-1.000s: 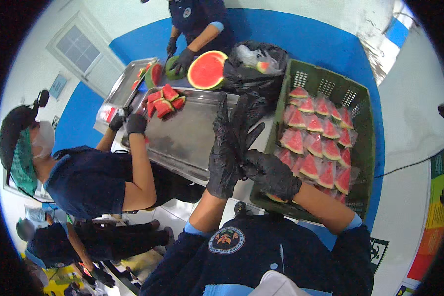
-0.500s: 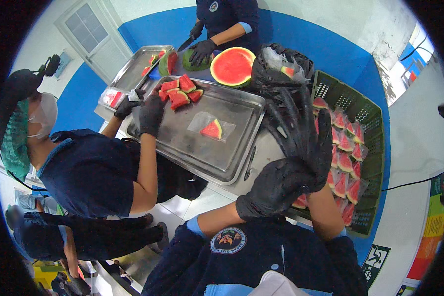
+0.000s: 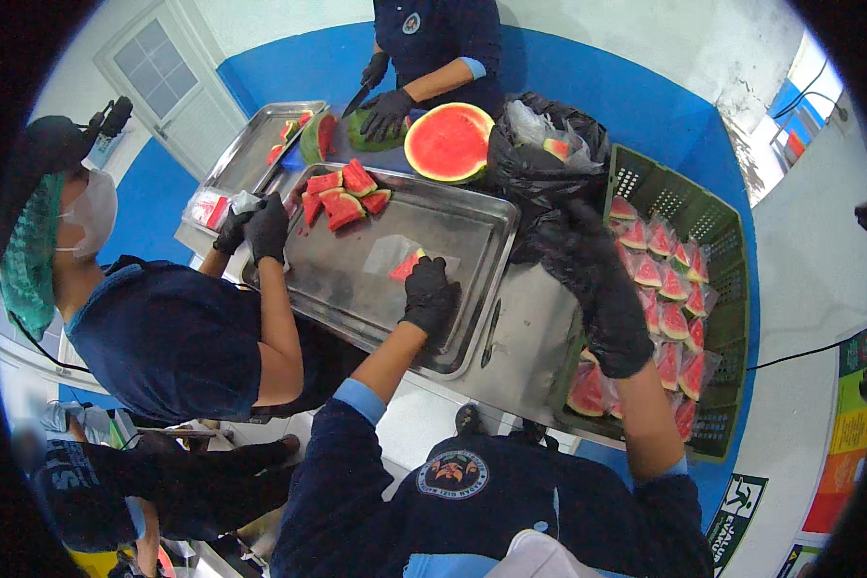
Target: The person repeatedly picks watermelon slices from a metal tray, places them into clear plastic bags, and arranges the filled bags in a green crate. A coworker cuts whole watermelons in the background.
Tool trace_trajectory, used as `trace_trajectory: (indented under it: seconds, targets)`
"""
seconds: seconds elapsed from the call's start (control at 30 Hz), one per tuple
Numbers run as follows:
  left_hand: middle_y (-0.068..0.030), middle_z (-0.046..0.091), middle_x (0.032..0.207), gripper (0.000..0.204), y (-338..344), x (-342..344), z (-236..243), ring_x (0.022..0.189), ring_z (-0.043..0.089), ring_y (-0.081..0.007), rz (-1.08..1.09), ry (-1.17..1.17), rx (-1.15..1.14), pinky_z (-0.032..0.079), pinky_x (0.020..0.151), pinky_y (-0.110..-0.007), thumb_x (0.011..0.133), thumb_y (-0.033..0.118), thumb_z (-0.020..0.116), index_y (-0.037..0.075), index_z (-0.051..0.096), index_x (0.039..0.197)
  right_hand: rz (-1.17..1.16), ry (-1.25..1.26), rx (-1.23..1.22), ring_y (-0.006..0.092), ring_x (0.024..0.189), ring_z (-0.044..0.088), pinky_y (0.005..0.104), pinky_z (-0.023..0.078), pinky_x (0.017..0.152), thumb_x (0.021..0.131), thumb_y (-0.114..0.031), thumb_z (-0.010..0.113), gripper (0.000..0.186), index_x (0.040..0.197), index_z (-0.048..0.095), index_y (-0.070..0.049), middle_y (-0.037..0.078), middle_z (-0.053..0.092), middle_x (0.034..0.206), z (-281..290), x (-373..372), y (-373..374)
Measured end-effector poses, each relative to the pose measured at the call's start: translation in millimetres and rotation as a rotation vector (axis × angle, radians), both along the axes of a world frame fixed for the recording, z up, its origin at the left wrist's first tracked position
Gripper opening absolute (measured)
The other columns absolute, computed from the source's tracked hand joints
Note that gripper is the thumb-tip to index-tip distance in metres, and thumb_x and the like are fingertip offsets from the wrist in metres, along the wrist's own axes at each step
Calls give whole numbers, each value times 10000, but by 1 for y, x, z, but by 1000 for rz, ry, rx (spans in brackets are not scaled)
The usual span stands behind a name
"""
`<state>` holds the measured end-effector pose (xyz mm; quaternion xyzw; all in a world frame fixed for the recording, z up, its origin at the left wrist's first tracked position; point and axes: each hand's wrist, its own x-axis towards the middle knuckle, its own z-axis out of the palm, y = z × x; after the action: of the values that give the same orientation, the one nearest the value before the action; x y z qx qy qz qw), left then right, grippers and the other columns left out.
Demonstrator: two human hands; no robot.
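My left hand [image 3: 431, 297], in a black glove, is closed over the right part of a watermelon slice [image 3: 405, 267]. That slice lies on a clear plastic bag [image 3: 383, 253] in the large metal tray [image 3: 467, 217]. My right hand [image 3: 602, 299], also gloved in black, hangs above the counter between the black bin bag and the green crate. Motion smears its fingers, and I cannot see anything held in it. Several cut watermelon pieces [image 3: 342, 204] are heaped in the tray's far left corner.
At right, a green crate [image 3: 727, 226] holds rows of bagged watermelon slices [image 3: 672, 284]. A black bin bag [image 3: 549, 144] stands beside a halved watermelon [image 3: 450, 142]. Across the counter, a co-worker holds a knife [image 3: 357, 99]. Another co-worker [image 3: 178, 332] stands left, near a second tray [image 3: 246, 154].
My hands have come apart. The left one has moved left into the tray and onto the watermelon slice. My right hand, spread before, has turned and is blurred.
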<state>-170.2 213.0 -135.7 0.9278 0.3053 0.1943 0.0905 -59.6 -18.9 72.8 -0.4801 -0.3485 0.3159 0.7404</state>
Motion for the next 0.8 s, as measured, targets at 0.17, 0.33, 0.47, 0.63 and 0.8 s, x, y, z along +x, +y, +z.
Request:
trace_trajectory:
  seconds: [0.17,0.33,0.47,0.63,0.8]
  targets:
    - [-198,596,888,183,31,-3,8,832,612,-359,-66,168,-12,490,716,-443,758,193,612,61,638,881,220,-84,-349,185,1185,492,328,403,1005,883,-180,606,515,1357,418,-109,101,507,1299,-51,7,51]
    - [-164,600,849,155,56,-29,63,845,604,-365,-152,-33,-50,487,733,-430,827,160,566,82,670,912,128,-742,-580,275,1248,449,385,353,1048,802,-295,712,690,1378,388,-99,153,469,1352,-84,12,111]
    - [-145,628,910,161,52,-49,131,882,612,-337,-268,-78,-100,483,769,-414,849,151,581,84,677,959,190,-679,-456,292,1217,443,390,355,1022,765,-319,742,676,1319,426,-92,169,470,1312,-82,11,142]
    - [-143,640,959,157,28,-72,188,912,618,-328,-174,-207,-136,479,791,-407,850,130,594,92,665,984,178,-537,-436,178,812,601,325,476,781,813,-262,709,256,907,655,-31,85,656,888,-58,-1,143]
    - [-134,617,918,140,10,-81,216,885,610,-330,-155,-218,3,477,764,-421,850,147,585,82,640,961,18,-691,-280,148,826,583,315,480,776,795,-263,734,342,985,636,3,73,647,915,-32,-9,139]
